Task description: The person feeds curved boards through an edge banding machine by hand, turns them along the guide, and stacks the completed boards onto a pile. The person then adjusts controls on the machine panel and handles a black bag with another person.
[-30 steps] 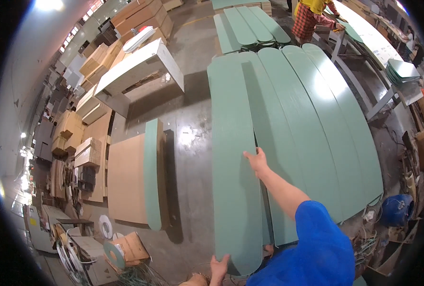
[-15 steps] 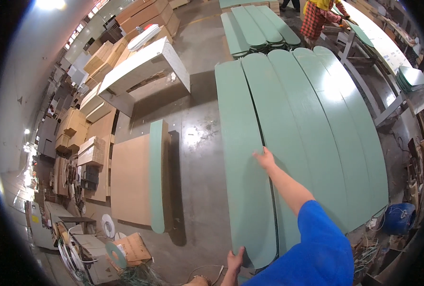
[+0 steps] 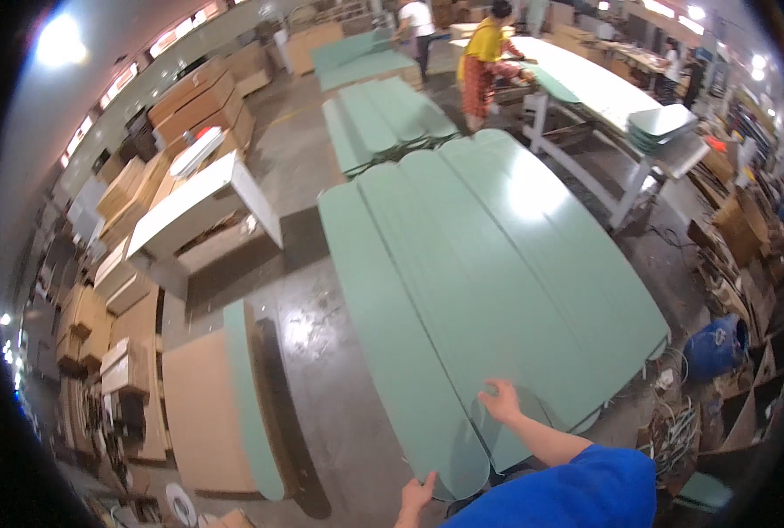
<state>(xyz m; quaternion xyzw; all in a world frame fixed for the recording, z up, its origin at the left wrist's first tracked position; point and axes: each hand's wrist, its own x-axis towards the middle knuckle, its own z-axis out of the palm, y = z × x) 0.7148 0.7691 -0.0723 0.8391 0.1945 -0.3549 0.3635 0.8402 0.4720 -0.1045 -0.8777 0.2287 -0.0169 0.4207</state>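
Note:
Long pale-green boards with rounded ends lie side by side in a wide stack. The leftmost green board [image 3: 401,352] runs away from me, a dark seam along its right side. At its near left edge is my left hand [image 3: 416,495], the thumb over the top and the other fingers partly hidden at the rim. My right hand [image 3: 503,405] is over the neighbouring green board [image 3: 497,326], close to the seam. Its fingers are spread and hold nothing; whether they touch the surface I cannot tell.
Left of the aisle stands a brown stack with a green-topped board [image 3: 249,396] along it. Beyond is a white table-like frame [image 3: 189,207]. More green boards [image 3: 387,119] lie ahead. A person in yellow [image 3: 484,53] works at a long bench [image 3: 577,75]. A blue drum [image 3: 716,346] stands right.
My view has tipped up and swung right. My right hand has come back along the seam toward the near end, its fingers spreading. My left hand stays at the near left edge.

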